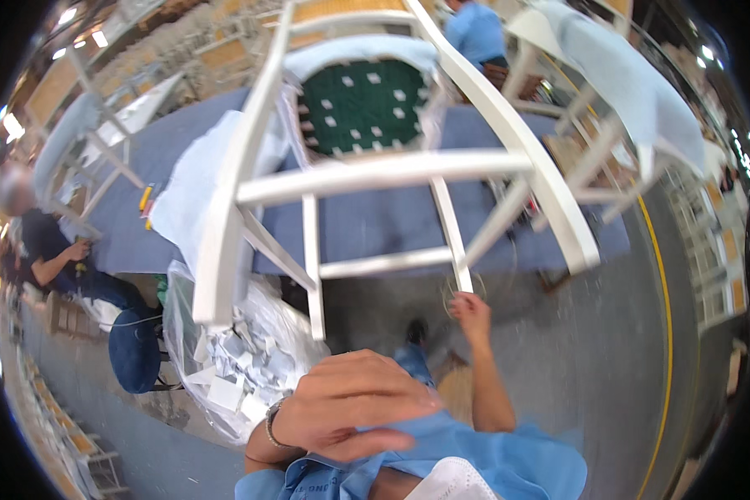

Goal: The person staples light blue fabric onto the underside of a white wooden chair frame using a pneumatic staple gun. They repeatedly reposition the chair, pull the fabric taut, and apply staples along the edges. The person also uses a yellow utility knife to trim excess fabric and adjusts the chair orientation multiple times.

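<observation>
A white wooden chair frame (383,173) lies tipped on a table with its legs pointing toward me. The green webbed underside (362,107) of its seat faces me, edged in pale blue fabric. My left hand (358,400), a bracelet on its wrist, hovers in front of my chest with fingers stretched out, holding nothing. At the end of a thin white chair bar, my right hand (472,315) has its fingers bent together. A thin pale loop (452,302) shows beside those fingers; what they pinch is too small to make out.
The table (367,225) has a blue-grey cover, with pale fabric (193,187) on its left. A clear plastic bag (250,358) of scraps and a blue round stool (135,352) stand at left. Another covered chair (633,83) is at right. A seated person (58,250) works at far left.
</observation>
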`<state>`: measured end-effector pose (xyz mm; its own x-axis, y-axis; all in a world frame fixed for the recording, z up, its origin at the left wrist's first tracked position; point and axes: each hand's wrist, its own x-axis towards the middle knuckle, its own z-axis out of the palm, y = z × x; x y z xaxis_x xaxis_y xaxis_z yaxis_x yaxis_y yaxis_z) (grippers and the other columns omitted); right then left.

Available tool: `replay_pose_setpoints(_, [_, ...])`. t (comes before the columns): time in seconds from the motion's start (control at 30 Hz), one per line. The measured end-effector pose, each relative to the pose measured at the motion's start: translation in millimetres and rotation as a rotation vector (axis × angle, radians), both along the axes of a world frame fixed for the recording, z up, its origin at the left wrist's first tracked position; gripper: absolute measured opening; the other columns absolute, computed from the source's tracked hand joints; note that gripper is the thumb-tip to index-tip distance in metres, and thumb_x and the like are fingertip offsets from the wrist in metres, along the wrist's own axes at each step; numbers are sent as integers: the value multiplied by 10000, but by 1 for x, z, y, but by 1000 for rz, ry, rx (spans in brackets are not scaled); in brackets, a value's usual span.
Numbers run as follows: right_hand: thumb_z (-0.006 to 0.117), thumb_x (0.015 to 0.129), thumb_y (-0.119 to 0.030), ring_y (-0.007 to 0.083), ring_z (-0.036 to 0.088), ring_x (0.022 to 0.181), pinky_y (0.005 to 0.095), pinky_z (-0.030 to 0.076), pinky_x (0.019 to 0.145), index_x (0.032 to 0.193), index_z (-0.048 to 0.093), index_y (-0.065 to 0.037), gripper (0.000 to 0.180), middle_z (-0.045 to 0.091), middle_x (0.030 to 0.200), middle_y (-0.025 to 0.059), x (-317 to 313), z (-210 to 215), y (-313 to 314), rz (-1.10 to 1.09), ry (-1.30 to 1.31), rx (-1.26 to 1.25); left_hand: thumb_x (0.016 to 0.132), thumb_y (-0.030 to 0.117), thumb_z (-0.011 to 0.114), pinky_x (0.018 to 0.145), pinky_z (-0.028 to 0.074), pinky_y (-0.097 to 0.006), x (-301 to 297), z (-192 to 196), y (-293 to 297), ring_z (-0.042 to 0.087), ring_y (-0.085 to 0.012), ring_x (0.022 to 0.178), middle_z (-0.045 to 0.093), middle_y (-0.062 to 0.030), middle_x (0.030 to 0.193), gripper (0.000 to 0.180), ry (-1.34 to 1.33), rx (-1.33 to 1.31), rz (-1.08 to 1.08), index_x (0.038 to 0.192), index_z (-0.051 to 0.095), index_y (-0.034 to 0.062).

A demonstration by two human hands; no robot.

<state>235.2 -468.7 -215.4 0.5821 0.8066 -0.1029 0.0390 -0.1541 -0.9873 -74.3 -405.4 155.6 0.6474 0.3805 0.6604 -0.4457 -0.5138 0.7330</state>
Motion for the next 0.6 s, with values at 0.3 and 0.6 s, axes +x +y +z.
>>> replay_pose_setpoints(0.3, [665,881,-207,401,591,1191,478,473,1011,1338,574,-19,502,614,1305,205,314,-54,166,-232,-596,-321,810,253,827,839,530,-400,87,31,105,685,-311,959,719,-120,1065,409,388,593,826,1137,724,30])
replay_pose_setpoints(0.6, [701,846,-213,362,644,1182,605,411,1027,1401,433,-75,632,667,1252,171,320,-40,267,-69,-922,-694,805,537,774,915,478,-416,91,46,134,641,-300,1009,679,-107,1152,671,997,657,923,1286,663,82])
